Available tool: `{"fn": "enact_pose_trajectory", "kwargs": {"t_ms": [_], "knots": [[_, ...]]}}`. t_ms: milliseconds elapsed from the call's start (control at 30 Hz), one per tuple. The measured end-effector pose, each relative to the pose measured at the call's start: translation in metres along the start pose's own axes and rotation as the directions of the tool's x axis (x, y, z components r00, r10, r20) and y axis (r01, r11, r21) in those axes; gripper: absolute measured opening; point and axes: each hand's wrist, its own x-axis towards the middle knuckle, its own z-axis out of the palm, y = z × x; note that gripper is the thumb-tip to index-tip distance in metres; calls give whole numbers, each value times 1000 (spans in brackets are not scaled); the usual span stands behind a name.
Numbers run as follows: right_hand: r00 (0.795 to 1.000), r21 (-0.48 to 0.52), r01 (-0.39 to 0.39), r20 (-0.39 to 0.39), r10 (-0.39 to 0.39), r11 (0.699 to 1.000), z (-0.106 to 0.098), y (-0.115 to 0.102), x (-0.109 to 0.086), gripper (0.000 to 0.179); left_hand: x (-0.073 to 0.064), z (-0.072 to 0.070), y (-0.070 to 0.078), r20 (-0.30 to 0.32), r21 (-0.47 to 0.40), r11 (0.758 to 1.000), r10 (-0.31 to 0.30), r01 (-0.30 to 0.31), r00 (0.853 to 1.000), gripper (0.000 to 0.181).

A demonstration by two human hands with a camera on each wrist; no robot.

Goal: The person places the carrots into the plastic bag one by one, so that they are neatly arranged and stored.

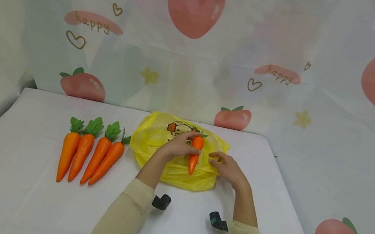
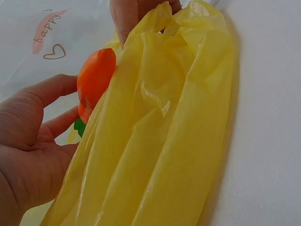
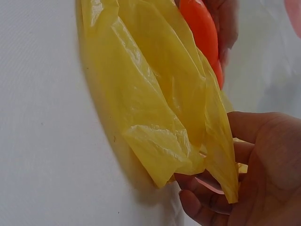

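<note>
An orange carrot [image 1: 194, 161] with a green leafy top is held by my left hand [image 1: 179, 146], thumb on one side and fingers on the other. It hangs over a crumpled yellow plastic bag [image 1: 150, 138] with a printed cartoon face. In the left wrist view, the bag [image 2: 160, 117] partly covers the carrot [image 2: 95, 75]. My right hand [image 1: 229, 169] grips the bag's right edge; the right wrist view shows its curled fingers [image 3: 202, 200] around and behind the yellow plastic.
Several more carrots [image 1: 99, 157] with green leaves lie side by side left of the bag on the white table [image 1: 20, 197]. A printed cloth [image 1: 194, 62] with peaches and hearts hangs behind the table. Black wrist mounts [image 1: 162, 202] stick out from both sleeves.
</note>
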Motion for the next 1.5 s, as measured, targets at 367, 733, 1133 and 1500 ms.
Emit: {"fn": "enact_pose_trajectory", "kwargs": {"t_ms": [367,733,1133,1500], "knots": [[1000,-5,0,-17,0,1000,1,1,0,39,12,4,-2,-26,-55,998,22,-23,999,64],[1000,0,6,-13,-6,1000,3,-1,-1,40,18,15,-8,-79,-91,995,22,-29,997,63],[999,-4,35,6,-35,999,2,-6,-2,38,18,28,-18,-69,41,999,32,-29,997,59],[998,-4,57,12,-57,998,3,-7,-4,38,23,37,-24,-131,132,989,78,-61,988,59]]}}
